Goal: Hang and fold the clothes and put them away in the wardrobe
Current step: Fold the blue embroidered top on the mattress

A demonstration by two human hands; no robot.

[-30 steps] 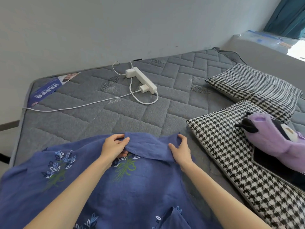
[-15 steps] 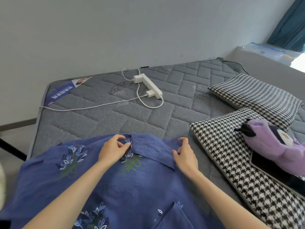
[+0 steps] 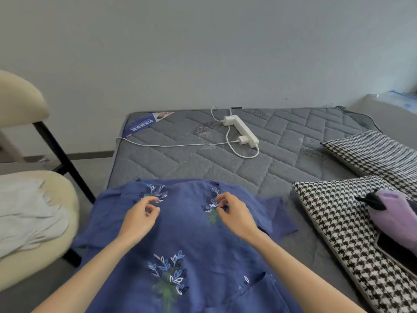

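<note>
A blue shirt (image 3: 191, 240) with embroidered leaf sprigs lies spread flat on the near part of the grey mattress (image 3: 203, 163). Its far edge is about a third of the way up the bed, and one flap sticks out to the right. My left hand (image 3: 141, 219) and my right hand (image 3: 234, 213) hover just over the shirt's upper part, a little apart. Their fingers are loosely curled and I see no cloth held in them. The right fingertips are close to a leaf sprig.
A white power strip (image 3: 242, 129) with a plugged charger and cable lies on the far mattress. Two houndstooth pillows (image 3: 338, 227) and a purple plush toy (image 3: 392, 213) lie at the right. A cream chair (image 3: 29, 222) holding a pale garment (image 3: 27, 215) stands at the left.
Both hands have let go of the shirt's collar edge and drawn back toward me over the cloth. The view has swung left, bringing the chair into sight.
</note>
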